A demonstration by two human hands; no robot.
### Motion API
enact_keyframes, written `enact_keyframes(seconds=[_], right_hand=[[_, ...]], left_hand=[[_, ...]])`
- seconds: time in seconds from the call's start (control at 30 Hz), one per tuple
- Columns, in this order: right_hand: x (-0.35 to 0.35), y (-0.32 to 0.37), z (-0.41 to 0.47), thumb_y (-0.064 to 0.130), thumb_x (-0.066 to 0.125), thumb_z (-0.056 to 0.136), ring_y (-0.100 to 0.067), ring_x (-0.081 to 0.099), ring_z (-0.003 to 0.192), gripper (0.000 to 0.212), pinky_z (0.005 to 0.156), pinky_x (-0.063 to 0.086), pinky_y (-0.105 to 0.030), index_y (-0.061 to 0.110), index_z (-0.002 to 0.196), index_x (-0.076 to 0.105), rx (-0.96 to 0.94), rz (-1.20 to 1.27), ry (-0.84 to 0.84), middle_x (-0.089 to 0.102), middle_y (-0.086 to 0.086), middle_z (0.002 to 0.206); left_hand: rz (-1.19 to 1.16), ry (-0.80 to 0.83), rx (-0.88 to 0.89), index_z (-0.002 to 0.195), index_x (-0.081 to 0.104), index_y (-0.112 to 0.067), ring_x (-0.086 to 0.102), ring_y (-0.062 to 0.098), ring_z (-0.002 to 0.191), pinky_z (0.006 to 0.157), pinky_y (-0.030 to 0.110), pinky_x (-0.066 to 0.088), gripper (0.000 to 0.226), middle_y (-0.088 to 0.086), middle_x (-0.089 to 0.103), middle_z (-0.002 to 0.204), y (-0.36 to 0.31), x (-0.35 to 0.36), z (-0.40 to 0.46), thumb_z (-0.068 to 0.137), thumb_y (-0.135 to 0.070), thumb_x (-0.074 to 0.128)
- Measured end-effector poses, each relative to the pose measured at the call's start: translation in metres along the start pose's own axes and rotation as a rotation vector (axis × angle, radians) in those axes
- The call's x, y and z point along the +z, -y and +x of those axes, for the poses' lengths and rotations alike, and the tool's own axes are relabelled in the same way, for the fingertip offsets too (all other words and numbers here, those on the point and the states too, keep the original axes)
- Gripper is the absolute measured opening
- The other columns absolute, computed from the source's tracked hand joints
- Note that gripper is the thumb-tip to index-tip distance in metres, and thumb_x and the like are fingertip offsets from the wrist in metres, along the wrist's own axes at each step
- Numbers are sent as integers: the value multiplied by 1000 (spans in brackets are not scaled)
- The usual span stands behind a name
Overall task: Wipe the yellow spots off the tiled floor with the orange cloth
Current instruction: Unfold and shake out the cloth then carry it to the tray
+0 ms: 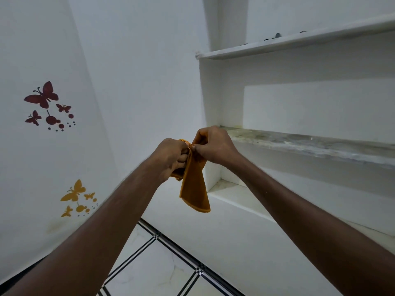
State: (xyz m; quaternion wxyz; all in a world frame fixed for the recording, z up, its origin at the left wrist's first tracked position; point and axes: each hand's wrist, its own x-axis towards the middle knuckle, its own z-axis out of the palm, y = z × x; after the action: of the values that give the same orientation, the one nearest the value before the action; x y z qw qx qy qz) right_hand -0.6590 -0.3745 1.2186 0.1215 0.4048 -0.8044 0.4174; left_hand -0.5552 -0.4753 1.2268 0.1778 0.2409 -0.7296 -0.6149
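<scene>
Tiled floor (162,272) untouched, no spots visible; both hands' fingers (181,159) pinch orange cloth (194,189) midair. Wiping not started.

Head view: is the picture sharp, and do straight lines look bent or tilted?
Head view: the orange cloth and both hands, left hand and right hand, look fairly sharp; light is soft and even; the wide lens tilts the shelves and walls strongly.
</scene>
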Motion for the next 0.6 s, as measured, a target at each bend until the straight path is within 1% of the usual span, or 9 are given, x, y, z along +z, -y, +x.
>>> enact_keyframes(seconds=[0.13, 0.17, 0.23, 0.27, 0.33, 0.37, 0.43, 0.5, 0.6], right_hand=[[-6, 4, 2, 21, 77, 84, -16, 73, 75, 7, 74, 64, -40, 14, 85, 76, 9, 14, 23, 75, -1, 79], [-7, 7, 2, 22, 77, 84, -16, 73, 75, 8, 73, 64, -39, 14, 87, 76, 3, -2, 13, 75, -1, 80], [-8, 11, 2, 19, 77, 84, -17, 72, 75, 4, 73, 64, -39, 16, 86, 76, -1, -37, -16, 75, -2, 82], [-9, 12, 2, 17, 76, 84, -17, 72, 75, 1, 73, 64, -39, 17, 84, 75, 5, -45, -22, 75, -3, 82], [-12, 16, 2, 15, 73, 82, -17, 72, 75, 5, 73, 64, -41, 19, 79, 73, 27, -40, -20, 74, -3, 80], [-13, 17, 1, 15, 72, 81, -18, 72, 75, 6, 73, 64, -42, 19, 76, 72, 40, -26, -23, 74, -2, 78], [-16, 20, -1, 20, 72, 77, -19, 73, 72, 6, 72, 64, -44, 17, 72, 71, 70, 18, -64, 73, -3, 73], [-21, 17, -1, 24, 72, 76, -22, 75, 67, 12, 69, 65, -44, 13, 73, 70, 126, 100, -126, 74, -7, 71], [-40, 4, 6, 25, 70, 77, -28, 76, 67, 19, 68, 65, -47, 6, 77, 68, 297, 304, -205, 74, -15, 76]], left_hand=[[7, -2, 29, 84, 65, -2, 68, 26, 72, 91, 46, 58, 28, 11, 63, 71, -6, -3, -2, 100, -15, 46], [8, -2, 36, 84, 64, -3, 69, 26, 71, 87, 44, 60, 29, 12, 64, 71, -7, -3, -3, 101, -15, 45], [4, -1, 50, 85, 63, -2, 73, 30, 77, 81, 41, 61, 29, 15, 68, 77, -9, -2, -6, 102, -15, 43], [1, 1, 55, 84, 62, -2, 73, 30, 76, 80, 41, 61, 29, 14, 67, 76, -10, -1, -7, 101, -14, 43], [-6, -5, 60, 79, 61, -3, 70, 26, 67, 82, 42, 61, 29, 12, 65, 70, -12, -1, -8, 100, -13, 43], [-10, -8, 62, 80, 62, -3, 70, 25, 67, 83, 43, 61, 29, 11, 65, 68, -13, -1, -8, 100, -13, 44], [4, -9, 74, 84, 65, -1, 72, 24, 71, 81, 43, 61, 28, 11, 71, 72, -14, -4, -10, 99, -13, 46], [12, -33, 85, 89, 67, -1, 71, 24, 77, 79, 40, 62, 23, 12, 73, 84, -15, -11, -10, 97, -13, 49], [-51, -162, 96, 90, 63, -2, 69, 26, 79, 74, 39, 62, 14, 13, 67, 87, -20, -35, -9, 92, -11, 52]])
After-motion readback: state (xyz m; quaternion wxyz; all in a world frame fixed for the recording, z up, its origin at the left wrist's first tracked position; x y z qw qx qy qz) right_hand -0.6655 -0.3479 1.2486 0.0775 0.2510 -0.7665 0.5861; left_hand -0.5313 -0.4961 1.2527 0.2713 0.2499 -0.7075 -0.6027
